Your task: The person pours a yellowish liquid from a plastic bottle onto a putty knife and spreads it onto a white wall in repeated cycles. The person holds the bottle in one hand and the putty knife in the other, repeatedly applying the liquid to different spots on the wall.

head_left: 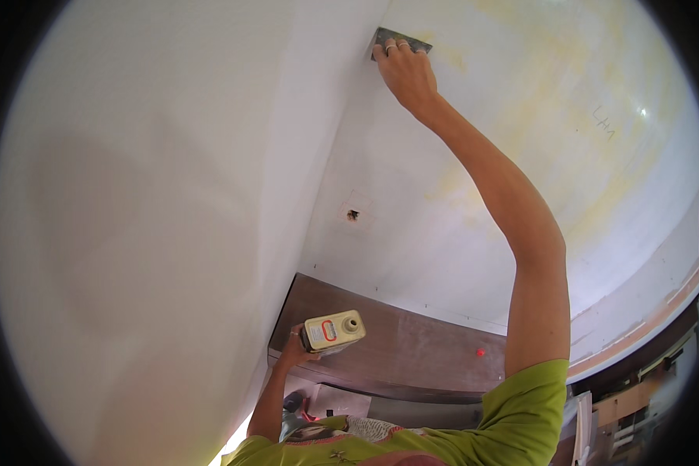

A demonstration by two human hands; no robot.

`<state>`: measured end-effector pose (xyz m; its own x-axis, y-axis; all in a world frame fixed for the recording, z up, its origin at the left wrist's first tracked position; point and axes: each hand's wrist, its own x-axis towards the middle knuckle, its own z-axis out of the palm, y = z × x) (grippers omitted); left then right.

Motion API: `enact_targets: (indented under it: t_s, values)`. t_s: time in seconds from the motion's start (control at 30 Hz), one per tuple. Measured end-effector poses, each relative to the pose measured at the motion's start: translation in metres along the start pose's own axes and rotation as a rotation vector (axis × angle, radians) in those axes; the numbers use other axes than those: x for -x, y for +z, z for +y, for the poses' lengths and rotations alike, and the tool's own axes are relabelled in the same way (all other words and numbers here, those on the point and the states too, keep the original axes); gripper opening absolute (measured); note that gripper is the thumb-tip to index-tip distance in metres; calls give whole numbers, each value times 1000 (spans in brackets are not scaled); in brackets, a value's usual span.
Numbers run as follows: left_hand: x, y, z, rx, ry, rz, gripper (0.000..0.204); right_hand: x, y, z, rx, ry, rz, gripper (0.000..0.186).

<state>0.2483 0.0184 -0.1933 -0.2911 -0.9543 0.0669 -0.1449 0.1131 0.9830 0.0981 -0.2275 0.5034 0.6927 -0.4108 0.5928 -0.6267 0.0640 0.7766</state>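
My right hand (pixel 404 74), arm stretched high, presses a thin dark rectangular plate (pixel 400 36) against the whitish wall (pixel 443 140), close to the inside corner on the left. Its fingers lie over the plate, with pale bands around some of them. Whether the plate is a scraper blade or a sanding pad, I cannot tell. Low on the left, my left hand (pixel 295 347) grips a cream rectangular can (pixel 334 332) from its side. The can has a round spout with its mouth uncovered and a red-outlined patch on top.
A plain wall (pixel 155 194) fills the left side. Below the can runs a brown wooden surface (pixel 396 334) bearing a small red object (pixel 480 352). The wall has a dark hole (pixel 353 215), yellowish patches and pencil marks. Boards and clutter (pixel 629 404) stand at lower right.
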Motion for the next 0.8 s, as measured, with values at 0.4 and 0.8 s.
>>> enact_targets:
  t_s: [0.4,0.8]
  values:
    - [5,-5,34,15,11,1,117,80,-15,147,130,-320,-143,44]
    - [4,-2,27,138,-9,-15,118,249,-26,216,70,66,-92,53]
